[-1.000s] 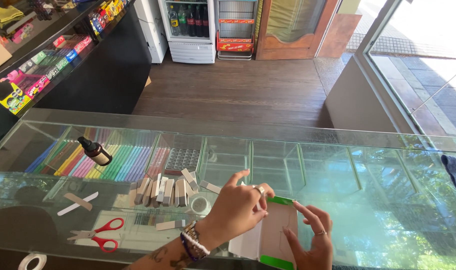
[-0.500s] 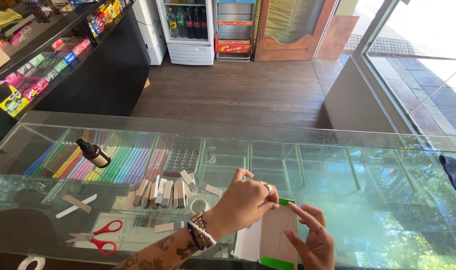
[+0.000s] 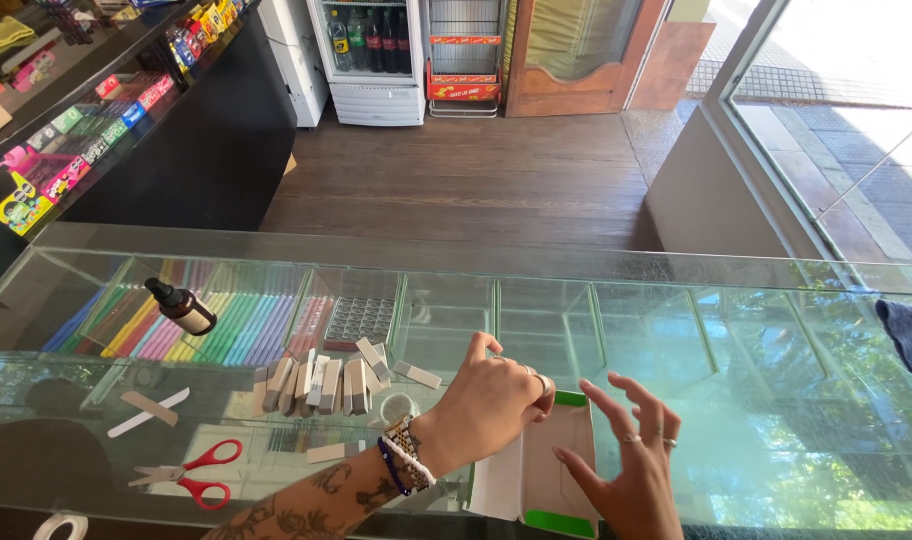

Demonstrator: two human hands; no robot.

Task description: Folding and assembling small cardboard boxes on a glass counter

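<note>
A small flat cardboard box (image 3: 556, 470), beige inside with green end flaps, lies open on the glass counter (image 3: 676, 330) near its front edge. My left hand (image 3: 491, 400) grips the box's far green flap between fingers and thumb. My right hand (image 3: 631, 470) hovers with fingers spread just right of the box, its thumb against the box's right side. Left of my left hand lies a pile of small wooden blocks (image 3: 321, 380), some standing on end. A small roll of clear tape (image 3: 396, 408) sits beside the pile.
Red-handled scissors (image 3: 191, 475), two loose sticks (image 3: 148, 410) and a dark dropper bottle (image 3: 181, 307) lie on the glass at left. Coloured strips fill the case below. A blue cloth (image 3: 911, 335) hangs at the right edge. A drinks fridge (image 3: 366, 55) stands beyond.
My left hand has shifted slightly right onto the box's far flap. My right hand has opened its fingers and moved a little away from the box's right side.
</note>
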